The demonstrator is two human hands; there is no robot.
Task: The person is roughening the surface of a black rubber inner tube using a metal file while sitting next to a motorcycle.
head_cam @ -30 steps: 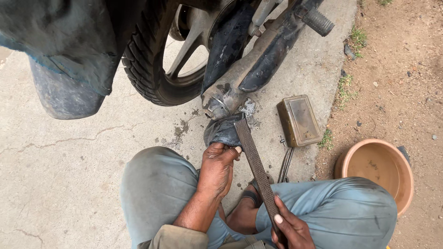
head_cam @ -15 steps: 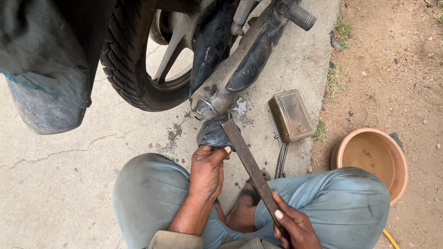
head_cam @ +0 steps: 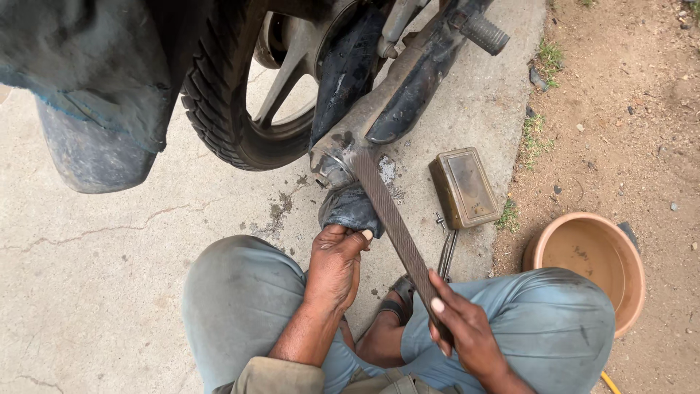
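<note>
I squat beside a motorcycle. My right hand (head_cam: 461, 327) grips the near end of a long flat metal file (head_cam: 392, 220), whose far end rests on the end of the motorcycle's exhaust pipe (head_cam: 337, 159). My left hand (head_cam: 335, 266) holds a dark cloth-like piece (head_cam: 350, 210) just below the pipe's end. The rear wheel (head_cam: 240, 95) with its black tyre stands behind the pipe.
A small rectangular metal box (head_cam: 464, 187) lies on the concrete to the right, with a thin metal tool (head_cam: 446, 252) beside it. A terracotta-coloured bowl (head_cam: 588, 257) sits on the dirt by my right knee. A footpeg (head_cam: 484, 33) juts out at the top.
The file has slid forward along the pipe's end, my right hand pushing it. The view shifted slightly; my left hand stays on the dark piece.
</note>
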